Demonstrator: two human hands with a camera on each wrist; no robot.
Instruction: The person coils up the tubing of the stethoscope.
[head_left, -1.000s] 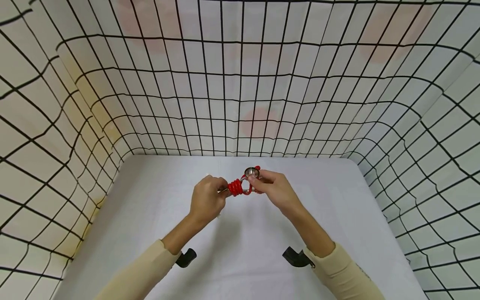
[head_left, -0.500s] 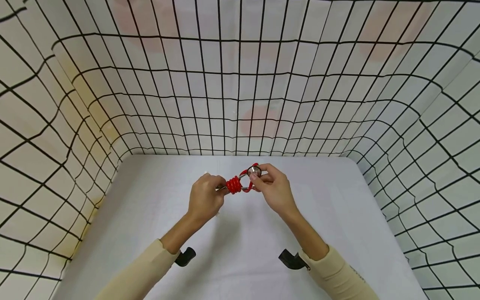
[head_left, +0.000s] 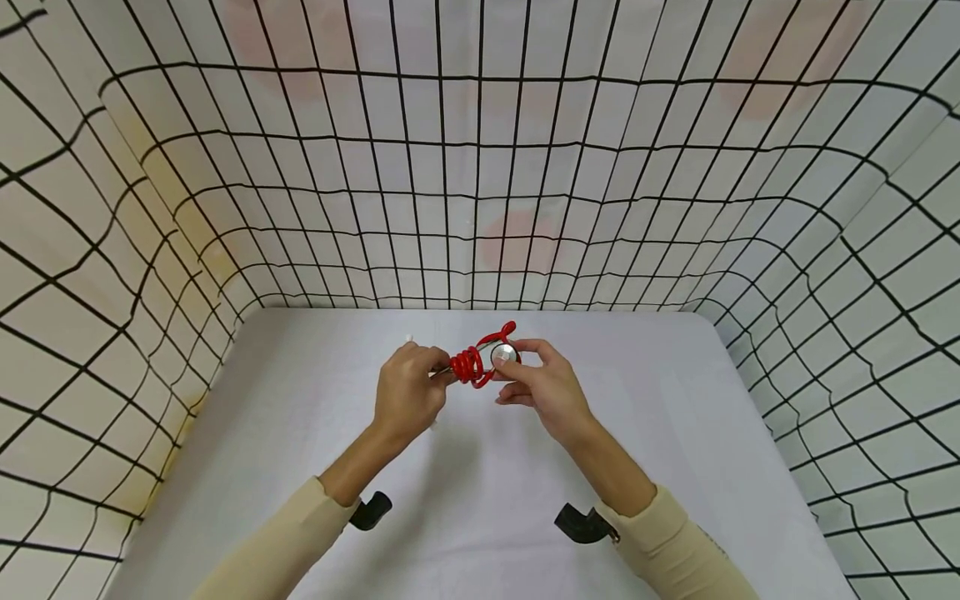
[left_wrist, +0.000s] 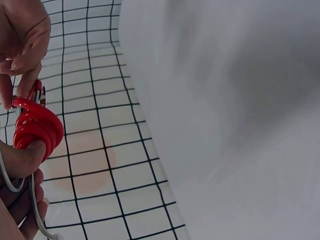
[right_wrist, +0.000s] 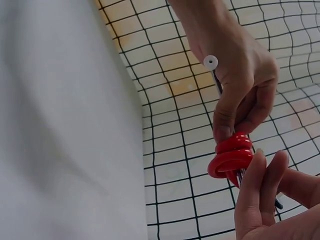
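Observation:
A stethoscope with red tubing [head_left: 467, 365] is held up between both hands, its tube wound in several coils around the metal ear tubes. My left hand [head_left: 408, 392] grips it at the left end of the coils. In the left wrist view, the thumb presses on the red coils [left_wrist: 42, 125], and a bare metal ear tube [left_wrist: 36, 205] curves out below. One white ear tip [right_wrist: 211, 62] shows in the right wrist view. My right hand [head_left: 551, 387] pinches the round silver chest piece [head_left: 504, 356] between thumb and index finger, right of the coils. A red loop sticks up above it.
Below the hands spreads a table with a white cover [head_left: 495, 517]. Black wire mesh [head_left: 480, 167] stands around its back and sides, with pale cloth behind. A black camera mount [head_left: 371, 511] sticks out from the left sleeve, another [head_left: 583, 523] from the right.
The chest piece has shifted slightly left and down, its flat silver face now turned up. The right hand's lower fingers have come off the tubing, and the red loop stands freer. The left hand barely moved.

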